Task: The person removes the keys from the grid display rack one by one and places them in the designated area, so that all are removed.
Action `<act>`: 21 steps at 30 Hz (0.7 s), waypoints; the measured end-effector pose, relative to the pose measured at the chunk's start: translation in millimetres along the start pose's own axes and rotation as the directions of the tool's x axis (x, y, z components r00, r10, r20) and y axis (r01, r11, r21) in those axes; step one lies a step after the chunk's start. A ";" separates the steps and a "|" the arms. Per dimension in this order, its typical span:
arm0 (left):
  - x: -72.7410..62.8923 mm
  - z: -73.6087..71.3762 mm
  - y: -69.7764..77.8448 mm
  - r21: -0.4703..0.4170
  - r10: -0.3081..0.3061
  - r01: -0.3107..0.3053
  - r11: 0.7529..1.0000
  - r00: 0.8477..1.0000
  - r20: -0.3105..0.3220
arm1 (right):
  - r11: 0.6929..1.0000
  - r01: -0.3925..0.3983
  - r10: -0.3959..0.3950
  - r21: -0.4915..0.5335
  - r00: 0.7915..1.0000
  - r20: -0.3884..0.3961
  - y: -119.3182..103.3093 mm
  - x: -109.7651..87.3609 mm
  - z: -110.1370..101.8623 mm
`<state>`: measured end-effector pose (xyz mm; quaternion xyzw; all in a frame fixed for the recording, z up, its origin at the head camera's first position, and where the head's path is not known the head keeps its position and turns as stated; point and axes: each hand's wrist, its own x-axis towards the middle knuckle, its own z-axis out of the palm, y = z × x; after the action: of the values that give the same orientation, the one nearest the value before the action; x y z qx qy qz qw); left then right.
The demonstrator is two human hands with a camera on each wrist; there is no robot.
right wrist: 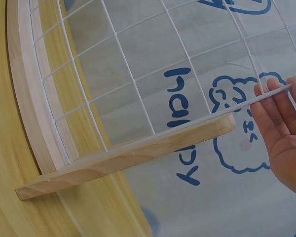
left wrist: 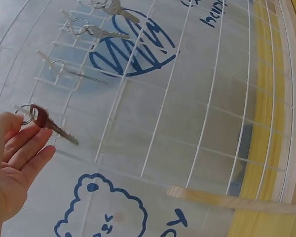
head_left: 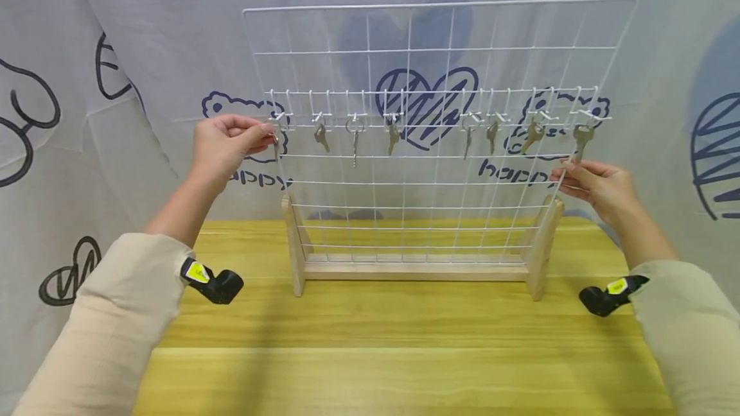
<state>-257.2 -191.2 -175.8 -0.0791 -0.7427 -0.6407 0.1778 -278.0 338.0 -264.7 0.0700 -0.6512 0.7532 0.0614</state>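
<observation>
A white wire grid rack (head_left: 409, 156) stands upright in a wooden base. At its far left hook, my left hand (head_left: 228, 143) pinches the ring of a key (left wrist: 39, 116) between thumb and forefinger. In the left wrist view the key's reddish-brown head and toothed blade hang beside the other fingers; whether the ring is fully around the hook I cannot tell. My right hand (head_left: 604, 188) grips the right edge wire of the grid, just below the rightmost hanging key (head_left: 583, 135). In the right wrist view the right fingers (right wrist: 278, 111) curl behind that wire, partly cut off by the frame.
Several other keys hang from white hooks along the grid, among them a brassy key (head_left: 532, 137) and a thin key (head_left: 355, 146). The wooden base (head_left: 416, 271) rests on a yellow wood-grain table (head_left: 370, 345). Behind hangs a pale curtain (head_left: 173, 50) with blue drawings.
</observation>
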 end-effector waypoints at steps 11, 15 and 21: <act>-5.5 -4.0 4.2 0.088 -0.026 0.021 0.996 0.998 0.055 | 1.000 -0.014 0.014 -0.001 1.000 0.008 0.5 -1.0 -2.3; -8.9 -3.0 1.5 0.137 -0.044 0.032 0.990 0.996 0.081 | 1.000 -0.009 0.009 0.002 1.000 0.010 -0.2 -1.4 -1.5; -15.1 -1.5 -6.5 0.129 -0.011 -0.010 0.992 0.987 0.163 | 1.000 -0.012 0.012 0.000 1.000 0.003 -0.1 -1.2 0.6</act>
<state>-245.2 -192.1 -187.2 -0.1196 -0.7947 -0.5827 0.1208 -276.7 337.5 -264.8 0.0673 -0.6518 0.7534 0.0557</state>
